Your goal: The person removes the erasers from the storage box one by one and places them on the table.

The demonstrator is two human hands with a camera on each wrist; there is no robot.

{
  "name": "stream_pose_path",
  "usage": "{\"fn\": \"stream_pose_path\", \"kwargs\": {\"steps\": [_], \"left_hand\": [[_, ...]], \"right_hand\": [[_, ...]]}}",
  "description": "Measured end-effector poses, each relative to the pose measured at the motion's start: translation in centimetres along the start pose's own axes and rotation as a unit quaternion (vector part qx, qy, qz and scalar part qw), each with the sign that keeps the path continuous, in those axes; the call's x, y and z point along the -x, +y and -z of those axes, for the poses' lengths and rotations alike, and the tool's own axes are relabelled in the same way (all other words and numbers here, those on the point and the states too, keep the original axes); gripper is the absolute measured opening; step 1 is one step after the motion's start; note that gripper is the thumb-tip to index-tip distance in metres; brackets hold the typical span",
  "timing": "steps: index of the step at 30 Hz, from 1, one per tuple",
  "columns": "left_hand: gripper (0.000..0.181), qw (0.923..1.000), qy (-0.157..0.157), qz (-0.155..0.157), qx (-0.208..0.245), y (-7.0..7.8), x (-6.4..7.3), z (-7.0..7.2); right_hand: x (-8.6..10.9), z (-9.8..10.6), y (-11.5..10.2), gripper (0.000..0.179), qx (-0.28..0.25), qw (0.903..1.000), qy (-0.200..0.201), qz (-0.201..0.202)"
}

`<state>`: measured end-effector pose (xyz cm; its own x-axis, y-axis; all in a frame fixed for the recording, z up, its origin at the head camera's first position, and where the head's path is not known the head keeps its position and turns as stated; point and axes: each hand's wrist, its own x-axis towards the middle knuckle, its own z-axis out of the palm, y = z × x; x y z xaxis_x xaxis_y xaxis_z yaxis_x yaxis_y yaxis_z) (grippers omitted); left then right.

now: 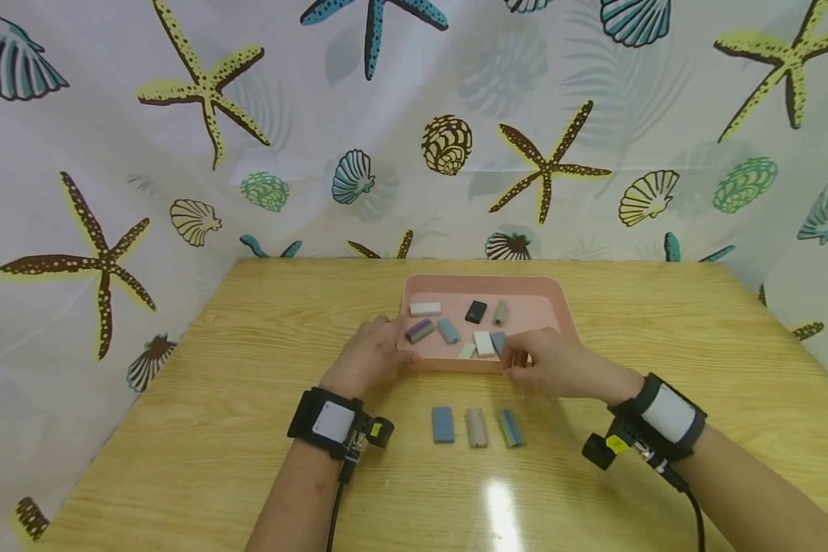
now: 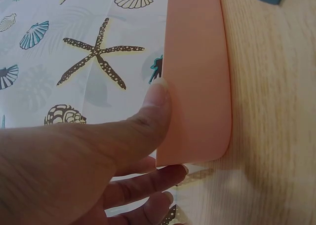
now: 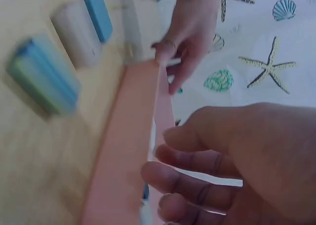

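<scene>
I'm seeing the right hand, the nearer one, keeping its fingers parted, pinching nothing visible, just right of a blue block lying roughly front-to-back inside the pink tray; the left hand is gripping the tray's near-left corner.

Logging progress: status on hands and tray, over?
Left hand grips pink tray. Right hand at near side, apparently holding nothing. Three blocks outside, on table; no obstruction seen.
</scene>
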<state>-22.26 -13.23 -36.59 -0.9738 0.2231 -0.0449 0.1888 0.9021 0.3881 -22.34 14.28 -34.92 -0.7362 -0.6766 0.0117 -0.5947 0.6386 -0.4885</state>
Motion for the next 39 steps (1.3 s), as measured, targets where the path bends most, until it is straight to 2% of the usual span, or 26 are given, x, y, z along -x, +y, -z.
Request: {"fn": "stream_pose_path", "kwargs": {"steps": [4, 8, 17, 23, 31, 39], "left_hand": [[0.067, 1.0000, 0.002, -0.004, 0.001, 0.0, 0.0, 0.0], [0.068, 1.0000, -0.001, -0.008, 0.005, 0.2, 0.0, -0.1], [0.069, 0.9997, 0.009, -0.020, -0.015, 0.5, -0.1, -0.1], [0.069, 0.9996, 0.006, -0.020, -0.019, 0.5, -0.2, -0.1], [0.071, 0.9994, 0.006, -0.019, -0.029, 0.4, -0.1, 0.2], [0.070, 0.9989, 0.013, -0.024, -0.038, 0.0, -0.1, 0.1]], "right_hand": [[-1.2, 1.1, 1.0, 0.005, 0.058, 0.9975, 0.038, -0.010], [-1.9, 1.4, 2.0, 0.006, 0.087, 0.9950, 0.037, -0.033], [-2.8, 0.9, 3.3, 0.025, 0.058, 0.9971, -0.010, -0.048], [-3.1, 0.7, 3.6, 0.041, 0.058, 0.9965, -0.016, -0.058], [-3.5, 0.3, 4.0, 0.040, 0.066, 0.9962, -0.023, -0.051], [-3.6, 0.2, 4.6, 0.038, 0.056, 0.9973, -0.007, -0.048]]}}
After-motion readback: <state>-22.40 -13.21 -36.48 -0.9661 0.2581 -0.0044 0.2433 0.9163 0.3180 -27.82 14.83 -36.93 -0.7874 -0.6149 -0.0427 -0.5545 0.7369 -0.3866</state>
